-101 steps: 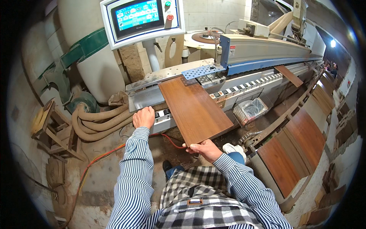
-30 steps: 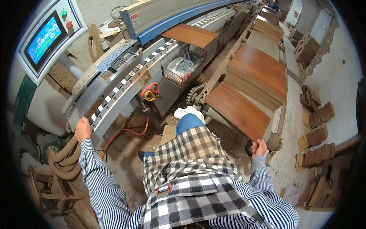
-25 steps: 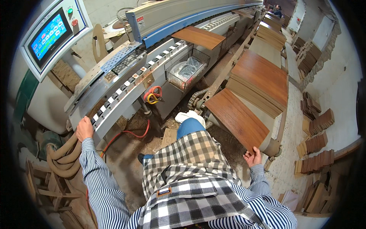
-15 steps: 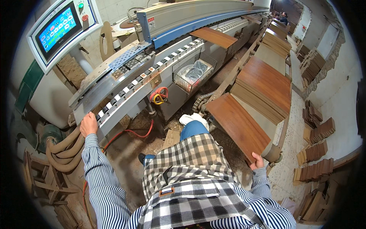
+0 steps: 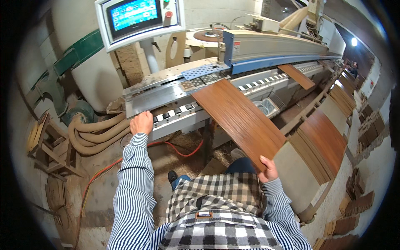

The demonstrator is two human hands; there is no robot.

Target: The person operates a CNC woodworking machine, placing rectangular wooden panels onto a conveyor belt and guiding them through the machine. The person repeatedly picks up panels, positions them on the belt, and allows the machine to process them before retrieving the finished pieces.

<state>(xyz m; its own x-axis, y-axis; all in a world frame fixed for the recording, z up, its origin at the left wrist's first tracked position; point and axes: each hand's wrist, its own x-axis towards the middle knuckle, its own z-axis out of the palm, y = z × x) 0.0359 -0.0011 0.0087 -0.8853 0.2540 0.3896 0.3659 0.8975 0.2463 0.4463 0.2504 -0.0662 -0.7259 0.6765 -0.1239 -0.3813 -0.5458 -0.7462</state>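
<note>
My right hand (image 5: 268,170) grips a reddish-brown wood-grain panel (image 5: 241,125) by its near end, thumb on top and fingers underneath. The panel slants up from my lap side, and its far end lies over the roller rail (image 5: 179,111) of a long machine. My left hand (image 5: 141,123) is closed around the near-left end of that rail, beside the metal bed (image 5: 156,101). Farther along the machine, a second brown panel (image 5: 296,76) sticks out from under the blue-edged beam (image 5: 283,62).
Stacked panels (image 5: 321,141) stand on a conveyor at right. A control screen (image 5: 133,16) hangs above the machine. Thick hoses (image 5: 98,135) and a wooden stool (image 5: 52,146) are at left; a red hose (image 5: 183,155) crosses the floor. A person (image 5: 354,68) is far back.
My right hand has lifted the panel off the conveyor side and swung it left, onto the machine's rail. My left hand stays at the rail's end. The view has turned right-to-left.
</note>
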